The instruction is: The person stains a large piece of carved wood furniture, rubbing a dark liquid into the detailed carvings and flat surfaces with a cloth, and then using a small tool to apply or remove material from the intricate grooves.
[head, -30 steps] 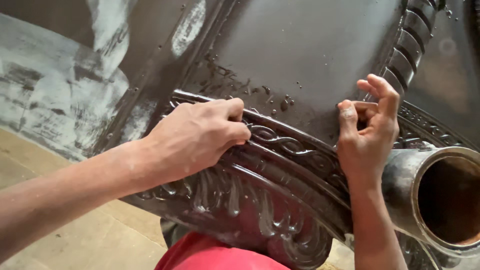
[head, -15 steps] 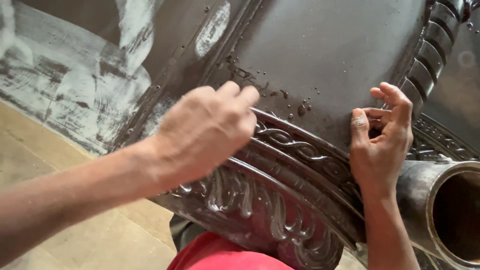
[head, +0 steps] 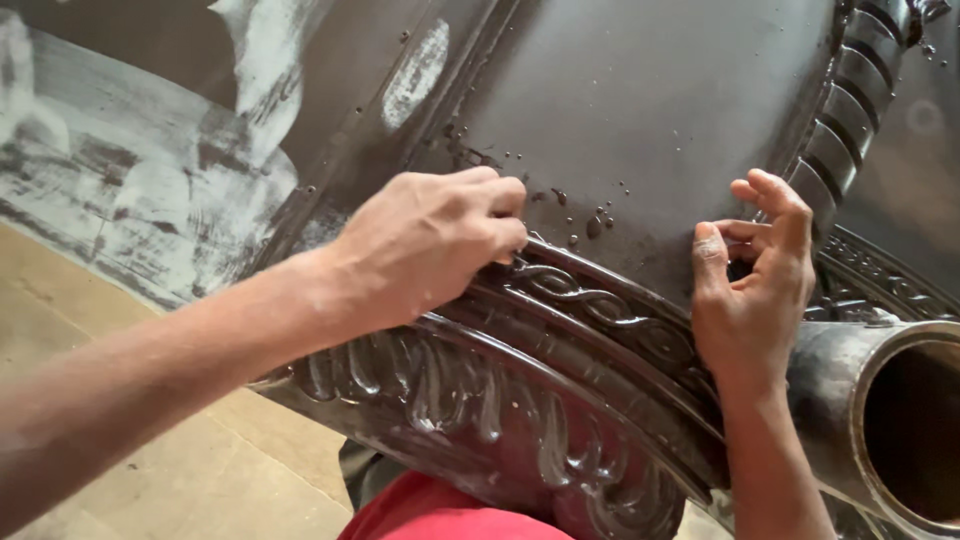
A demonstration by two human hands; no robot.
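A big dark metal panel (head: 650,120) with raised patterns is seen close up, tilted across the view. The left hand (head: 430,240) is curled up, with its fingertips (head: 505,215) pressed on the panel just above a twisted rope-like band (head: 600,310). Whether something small is pinched in that hand cannot be told — the fingers hide it.

The right hand (head: 750,280) is half open and nothing is held in it. Its thumb is laid flat on the smooth part of the panel, and its fingers are bent loosely in the air.

Small wet drops (head: 590,225) are seen on the smooth part, between the two hands. Below the rope band, a curved edge with leaf shapes (head: 470,400) is seen. A round metal pipe (head: 900,420) is found at the right — just beside the right wrist. A bit of red cloth (head: 440,515) is seen at the bottom. A pale floor (head: 120,450) is spread out on the left.
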